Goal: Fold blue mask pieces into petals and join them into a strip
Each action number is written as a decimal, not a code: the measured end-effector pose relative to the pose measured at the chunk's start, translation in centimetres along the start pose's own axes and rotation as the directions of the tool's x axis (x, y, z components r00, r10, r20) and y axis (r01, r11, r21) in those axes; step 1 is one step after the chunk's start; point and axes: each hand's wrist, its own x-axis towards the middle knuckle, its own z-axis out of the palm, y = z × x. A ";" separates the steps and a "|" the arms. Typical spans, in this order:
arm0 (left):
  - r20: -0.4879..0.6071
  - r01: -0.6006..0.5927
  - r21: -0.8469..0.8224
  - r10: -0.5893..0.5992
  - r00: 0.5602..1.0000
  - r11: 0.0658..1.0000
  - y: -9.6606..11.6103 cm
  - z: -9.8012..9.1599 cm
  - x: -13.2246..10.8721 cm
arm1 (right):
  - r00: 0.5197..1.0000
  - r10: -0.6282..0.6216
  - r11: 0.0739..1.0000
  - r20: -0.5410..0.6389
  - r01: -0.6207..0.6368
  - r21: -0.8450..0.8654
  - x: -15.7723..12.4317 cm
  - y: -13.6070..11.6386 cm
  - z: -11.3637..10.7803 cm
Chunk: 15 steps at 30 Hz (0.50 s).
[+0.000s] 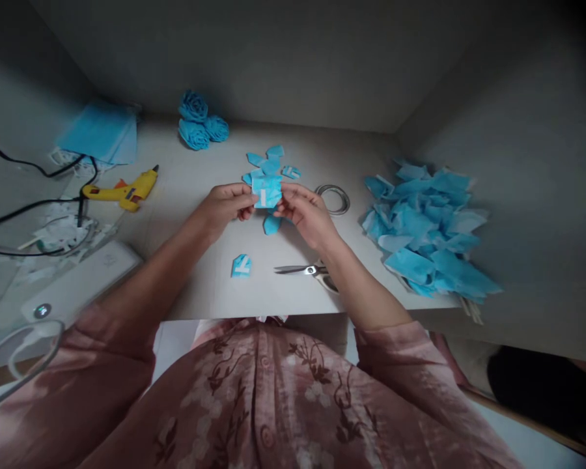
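Both hands meet over the middle of a white table [200,286]. My left hand [224,207] and my right hand [305,212] each pinch a side of a small folded piece of blue fabric [266,191], held just above the tabletop. Several cut blue pieces [268,159] lie right behind it and one blue piece [271,225] lies under my hands. Another folded blue piece [241,266] rests near the front edge. Scissors [305,269] lie shut beside my right wrist.
A big heap of blue fabric pieces [424,228] fills the right side. Blue fabric roses [199,122] sit at the back. A yellow glue gun [124,191] with black cables lies left, by a blue fabric stack [100,133]. A wire coil [334,198] lies near my right hand.
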 end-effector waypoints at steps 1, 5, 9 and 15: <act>-0.028 -0.009 -0.043 0.008 1.000 0.999 -0.2 0.4 -0.1 | 1.000 0.001 1.000 -0.009 -0.001 0.013 0.0 0.0 0.0; -0.086 -0.023 -0.251 0.001 0.996 0.968 -1.2 1.7 -0.6 | 0.999 0.032 0.999 -0.028 -0.032 -0.002 0.0 0.2 0.1; -0.082 -0.026 -0.331 -0.002 0.997 0.943 -2.0 2.0 -0.8 | 0.999 0.048 0.998 0.023 -0.047 -0.051 -0.4 0.5 0.3; -0.102 -0.073 -0.299 0.044 0.994 0.951 -3.0 1.7 -0.7 | 0.998 0.043 0.997 0.043 -0.040 -0.065 -0.6 0.6 0.4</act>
